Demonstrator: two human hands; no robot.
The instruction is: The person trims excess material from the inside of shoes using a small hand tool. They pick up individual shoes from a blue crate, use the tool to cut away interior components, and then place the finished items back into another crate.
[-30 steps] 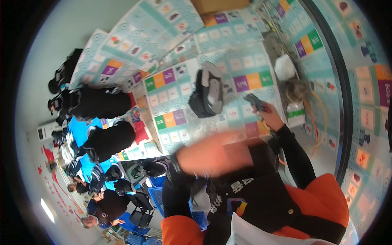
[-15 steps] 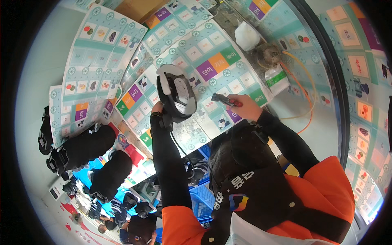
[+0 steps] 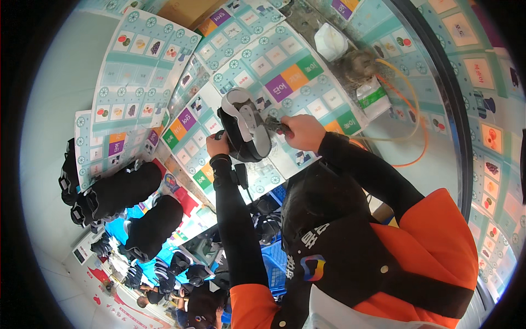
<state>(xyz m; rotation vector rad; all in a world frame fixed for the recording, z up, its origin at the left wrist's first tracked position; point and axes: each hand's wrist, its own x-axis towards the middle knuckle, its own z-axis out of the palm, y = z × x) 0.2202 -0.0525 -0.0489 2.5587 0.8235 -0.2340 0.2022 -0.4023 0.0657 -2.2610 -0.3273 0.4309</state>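
Gripping black-and-grey shoe (image 3: 245,131) by its left side: left hand (image 3: 218,145). Right hand (image 3: 304,133) closed round brush (image 3: 274,124), head at shoe's right edge, contact unclear. Patterned counter (image 3: 266,64) beneath.

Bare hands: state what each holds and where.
Left hand: black-and-grey shoe, by its black left side. Right hand: grey-headed hand tool, by its handle.

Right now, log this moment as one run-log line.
left hand: holding grey-and-black shoe | right hand: gripping dark brush-like tool | tool head: at shoe's right side, contact unclear | below: patterned table covering
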